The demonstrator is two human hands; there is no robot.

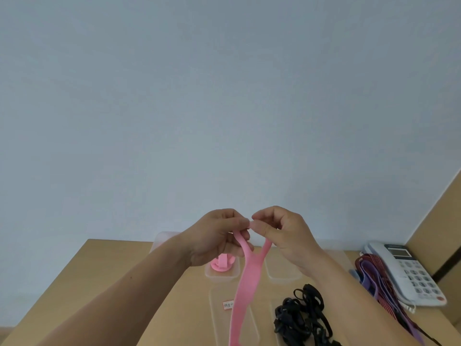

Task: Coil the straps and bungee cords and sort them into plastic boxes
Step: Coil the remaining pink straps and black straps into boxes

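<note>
Pinching pink strap [243, 278] | left hand [217, 236] | right hand [282, 233] | fingers curled

Light wooden table [112, 283], wall behind. On it: clear plastic boxes [282, 275] at centre. Tangle of black elastic cords [301, 315] near right. Bundle of purple and red-striped flat straps [374, 278] further right, touching a white push-button desk phone [411, 273] at the right edge.
</note>
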